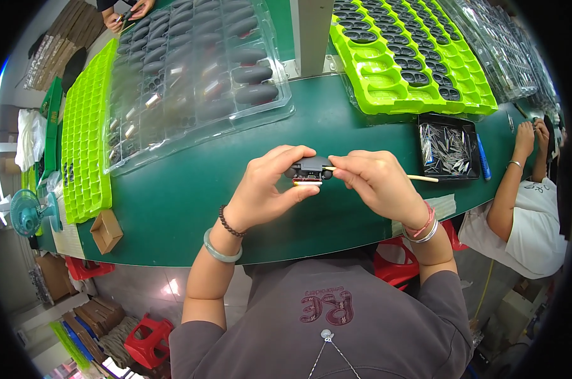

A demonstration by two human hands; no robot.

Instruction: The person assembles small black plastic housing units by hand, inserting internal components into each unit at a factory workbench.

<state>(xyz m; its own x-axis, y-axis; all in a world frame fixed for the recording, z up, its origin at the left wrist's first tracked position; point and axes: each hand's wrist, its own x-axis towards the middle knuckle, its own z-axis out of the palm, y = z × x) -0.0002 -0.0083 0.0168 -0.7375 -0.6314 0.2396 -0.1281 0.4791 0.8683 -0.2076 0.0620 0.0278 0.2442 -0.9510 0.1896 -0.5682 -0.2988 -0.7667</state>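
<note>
My left hand (261, 183) pinches a small dark plastic case (311, 165) between thumb and fingers, above the green table (197, 208). A metal port and a thin board with a white part show on the case's near side. Closed round a thin pale stick (423, 179), my right hand (374, 180) brings the stick's tip against the case's right end. The other end of the stick sticks out to the right past my knuckles. What the tip touches exactly is hidden by my right fingertips.
A clear tray (191, 142) of dark oval shells lies at the far left, beside a lime-green tray (87, 139). Another lime-green tray (377, 76) carries black parts. Near it are a black box (449, 148) of small metal pieces and a blue pen-like tool (483, 158). Co-workers' hands (524, 139) show right and far left.
</note>
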